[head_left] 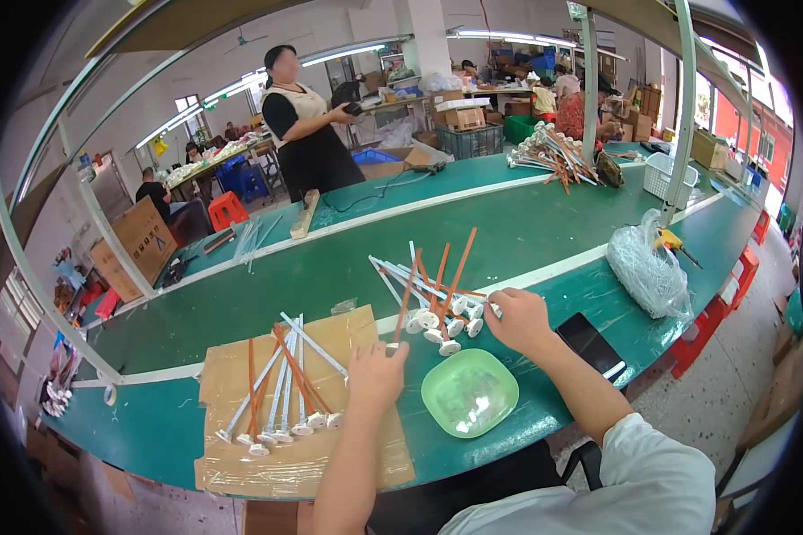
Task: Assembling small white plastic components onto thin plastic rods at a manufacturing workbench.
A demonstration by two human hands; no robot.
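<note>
A loose pile of white and orange rods (pixel 433 285) with round white caps lies on the green table (pixel 330 267). My right hand (pixel 519 323) rests at the pile's right end, its fingers closed on a white cap (pixel 492 310). My left hand (pixel 376 374) sits at the edge of a cardboard sheet (pixel 241 464), pinching the lower end of an orange rod (pixel 404 308) that leans up toward the pile. More rods (pixel 281 392) lie side by side on the cardboard. Between my forearms is a green bowl (pixel 469 392) of small clear parts.
A black phone (pixel 591 346) lies right of my right hand, and a clear plastic bag (pixel 647 267) of parts lies beyond it. Another rod bundle (pixel 549 152) and a white basket (pixel 665 174) sit far right. A person in black (pixel 308 134) stands across the table.
</note>
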